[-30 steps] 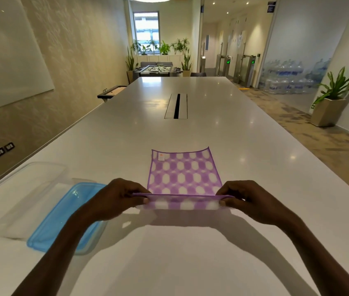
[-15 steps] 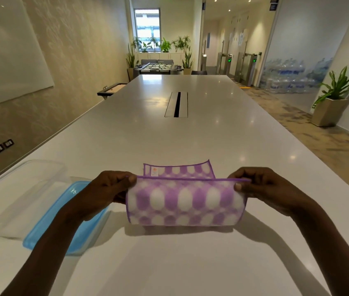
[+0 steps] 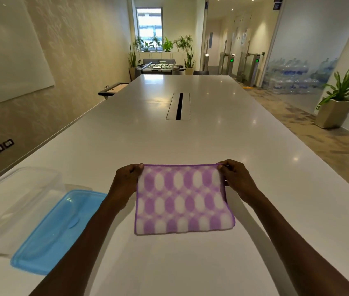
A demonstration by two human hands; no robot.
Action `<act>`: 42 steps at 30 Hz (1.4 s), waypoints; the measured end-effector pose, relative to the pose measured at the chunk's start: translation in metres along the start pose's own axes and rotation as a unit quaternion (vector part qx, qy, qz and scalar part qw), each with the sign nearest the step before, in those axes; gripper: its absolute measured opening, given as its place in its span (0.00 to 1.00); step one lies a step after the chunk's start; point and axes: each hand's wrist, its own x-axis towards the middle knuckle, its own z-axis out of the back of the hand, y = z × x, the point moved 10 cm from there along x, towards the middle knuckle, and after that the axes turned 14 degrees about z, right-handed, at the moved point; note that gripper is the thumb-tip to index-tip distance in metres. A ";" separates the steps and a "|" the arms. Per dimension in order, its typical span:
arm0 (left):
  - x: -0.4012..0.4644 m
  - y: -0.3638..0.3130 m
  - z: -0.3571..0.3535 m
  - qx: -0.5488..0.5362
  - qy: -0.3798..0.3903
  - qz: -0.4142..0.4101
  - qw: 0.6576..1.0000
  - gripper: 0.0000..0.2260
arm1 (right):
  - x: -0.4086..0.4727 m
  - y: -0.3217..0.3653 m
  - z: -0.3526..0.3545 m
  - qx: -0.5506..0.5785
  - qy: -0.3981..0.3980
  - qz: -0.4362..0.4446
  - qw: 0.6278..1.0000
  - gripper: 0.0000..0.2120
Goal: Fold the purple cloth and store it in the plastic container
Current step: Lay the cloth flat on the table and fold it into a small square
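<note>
While both hands hold the far edge of the purple-and-white patterned cloth point(image 3: 183, 199), I see it lying doubled over on the long white desk point(image 3: 169, 142), its folded edge nearest me and its two far corners lined up under my grip. My left hand point(image 3: 126, 178) has its fingers point(image 3: 138, 167) pinching the far left corner of the cloth, and my right hand point(image 3: 236, 178) has its fingers point(image 3: 222, 167) pinching the far right corner in the same way. The cloth looks flat, with a slight curl at the near right corner. To the left of the cloth, apart from it, the clear rectangular plastic container point(image 3: 17, 201) stands open on the desk, and its translucent blue plastic lid point(image 3: 58, 229) lies just beside it, between the container and my left forearm. I cannot tell whether lid and container touch. A dark cable slot point(image 3: 179, 106) sits further up the desk.
</note>
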 end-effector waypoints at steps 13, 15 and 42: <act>0.042 0.033 0.005 0.115 -0.182 0.007 0.976 0.10 | 0.031 -0.044 -0.019 -0.215 0.003 -0.022 0.976 0.07; 0.042 0.031 0.003 0.126 -0.193 0.000 0.973 0.11 | 0.031 -0.047 -0.016 -0.211 -0.008 -0.037 0.977 0.08; 0.013 0.053 -0.080 0.562 -0.074 -0.106 0.817 0.28 | -0.030 -0.032 -0.123 -0.473 0.243 0.092 0.842 0.43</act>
